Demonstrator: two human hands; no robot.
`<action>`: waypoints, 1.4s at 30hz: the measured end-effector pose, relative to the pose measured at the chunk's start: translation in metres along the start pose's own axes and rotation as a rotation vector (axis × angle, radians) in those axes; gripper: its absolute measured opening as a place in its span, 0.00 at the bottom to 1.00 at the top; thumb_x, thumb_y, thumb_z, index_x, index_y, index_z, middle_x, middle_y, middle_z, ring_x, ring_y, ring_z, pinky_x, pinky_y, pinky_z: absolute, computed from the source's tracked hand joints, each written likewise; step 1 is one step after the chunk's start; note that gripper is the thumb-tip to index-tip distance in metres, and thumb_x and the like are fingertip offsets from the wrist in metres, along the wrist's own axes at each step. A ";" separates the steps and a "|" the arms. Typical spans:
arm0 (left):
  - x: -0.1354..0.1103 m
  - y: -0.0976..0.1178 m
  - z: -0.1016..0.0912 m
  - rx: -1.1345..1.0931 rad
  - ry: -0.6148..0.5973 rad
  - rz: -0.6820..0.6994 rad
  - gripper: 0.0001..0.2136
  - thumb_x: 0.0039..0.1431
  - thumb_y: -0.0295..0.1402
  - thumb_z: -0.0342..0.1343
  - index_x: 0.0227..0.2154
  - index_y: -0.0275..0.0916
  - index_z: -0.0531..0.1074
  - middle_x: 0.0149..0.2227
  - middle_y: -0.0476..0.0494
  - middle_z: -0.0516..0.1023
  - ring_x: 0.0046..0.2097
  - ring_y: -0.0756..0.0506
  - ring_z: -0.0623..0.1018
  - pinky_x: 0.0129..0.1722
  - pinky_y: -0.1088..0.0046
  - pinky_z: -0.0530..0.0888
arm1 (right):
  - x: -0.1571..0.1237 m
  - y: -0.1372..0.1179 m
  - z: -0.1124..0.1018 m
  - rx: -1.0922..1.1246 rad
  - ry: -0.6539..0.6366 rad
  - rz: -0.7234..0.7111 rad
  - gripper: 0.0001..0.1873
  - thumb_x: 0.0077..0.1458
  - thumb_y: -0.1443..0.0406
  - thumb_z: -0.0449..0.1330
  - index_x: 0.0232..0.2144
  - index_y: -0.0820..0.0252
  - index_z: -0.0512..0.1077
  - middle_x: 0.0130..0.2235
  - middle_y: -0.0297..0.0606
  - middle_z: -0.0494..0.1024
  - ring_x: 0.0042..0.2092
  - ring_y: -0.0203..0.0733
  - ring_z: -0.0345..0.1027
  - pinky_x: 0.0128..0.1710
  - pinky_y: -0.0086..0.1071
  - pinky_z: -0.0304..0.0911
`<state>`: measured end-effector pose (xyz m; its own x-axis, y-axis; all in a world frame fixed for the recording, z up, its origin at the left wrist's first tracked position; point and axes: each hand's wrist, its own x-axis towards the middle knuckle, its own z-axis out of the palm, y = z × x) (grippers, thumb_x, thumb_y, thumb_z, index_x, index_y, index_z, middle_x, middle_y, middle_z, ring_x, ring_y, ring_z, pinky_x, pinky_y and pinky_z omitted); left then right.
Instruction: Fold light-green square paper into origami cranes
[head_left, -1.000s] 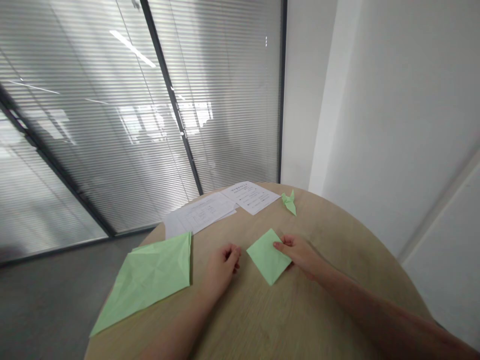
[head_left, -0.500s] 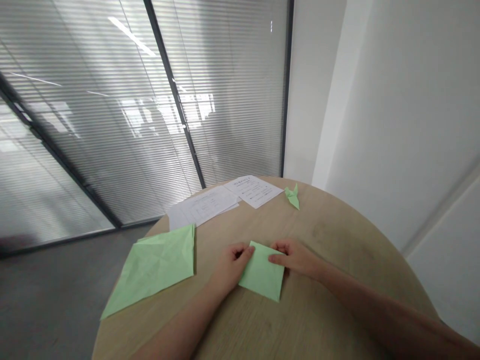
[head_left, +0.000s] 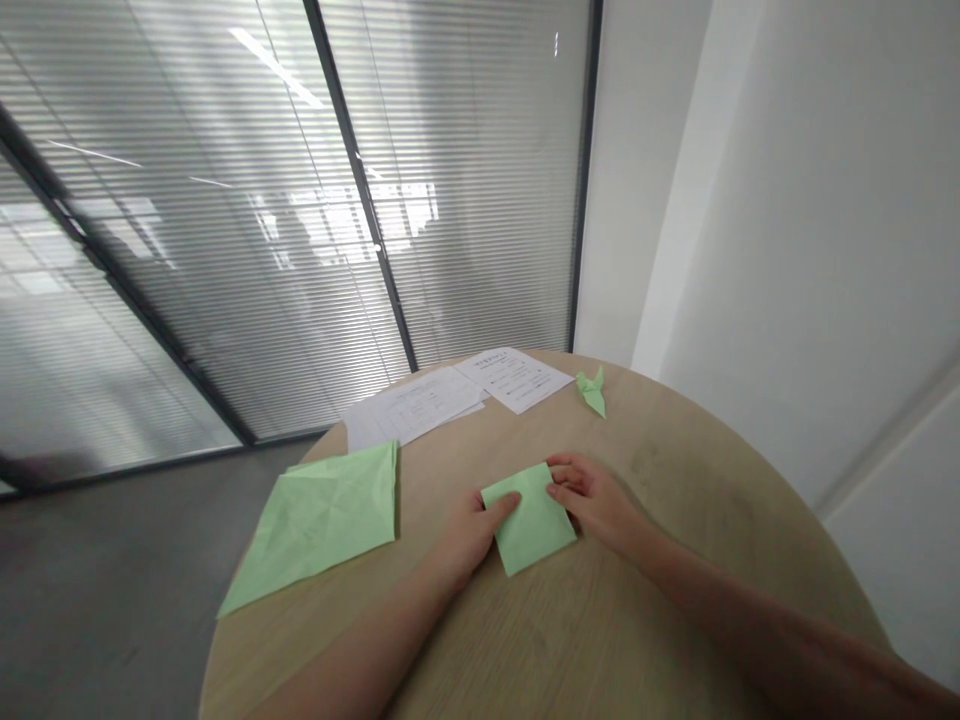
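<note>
A light green square of folded paper (head_left: 534,530) is held between my two hands, just over the wooden table. My left hand (head_left: 474,532) grips its left side, thumb on top and the other fingers hidden beneath. At the upper right edge, my right hand (head_left: 586,494) pinches the paper between thumb and fingers. Beyond the hands, a small green folded-paper figure (head_left: 592,393) with pointed tips lies near the table's far edge. Larger creased green paper sheets (head_left: 330,515) lie to the left.
The round wooden table (head_left: 660,620) has a curved edge on both sides. White printed sheets (head_left: 420,405) overlap at its far left, with another printed page (head_left: 517,378) beside them. Behind stand a glass partition with blinds (head_left: 480,220) and a white wall (head_left: 825,250).
The folded green square has been turned in my hands, and its lower corner now points down at the left rather than the right. The whole view has shifted slightly.
</note>
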<state>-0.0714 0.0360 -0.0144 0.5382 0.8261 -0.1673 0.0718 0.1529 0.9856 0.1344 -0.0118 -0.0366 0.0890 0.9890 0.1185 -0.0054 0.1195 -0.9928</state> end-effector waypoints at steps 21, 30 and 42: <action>-0.003 0.005 0.002 0.039 0.053 -0.025 0.19 0.56 0.47 0.63 0.39 0.35 0.81 0.36 0.38 0.85 0.40 0.39 0.82 0.41 0.65 0.75 | -0.013 -0.013 0.005 -0.412 0.068 -0.314 0.06 0.57 0.66 0.61 0.38 0.54 0.73 0.58 0.42 0.72 0.43 0.41 0.75 0.33 0.32 0.74; -0.002 0.004 0.002 0.052 0.151 -0.022 0.22 0.59 0.54 0.57 0.35 0.37 0.80 0.33 0.41 0.83 0.37 0.41 0.79 0.38 0.66 0.73 | -0.023 -0.026 0.011 -0.613 -0.092 -0.440 0.10 0.61 0.62 0.63 0.44 0.52 0.79 0.64 0.46 0.69 0.64 0.53 0.65 0.62 0.49 0.62; -0.002 0.002 0.002 -0.022 -0.021 0.025 0.21 0.54 0.50 0.64 0.40 0.35 0.80 0.38 0.39 0.84 0.40 0.39 0.80 0.44 0.63 0.74 | -0.018 -0.016 0.010 -0.451 0.009 -0.298 0.15 0.61 0.63 0.61 0.50 0.51 0.76 0.65 0.45 0.67 0.58 0.52 0.70 0.50 0.44 0.72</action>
<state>-0.0709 0.0339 -0.0123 0.5568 0.8185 -0.1417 0.0393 0.1444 0.9887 0.1231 -0.0311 -0.0229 0.0297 0.9171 0.3976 0.4492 0.3431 -0.8249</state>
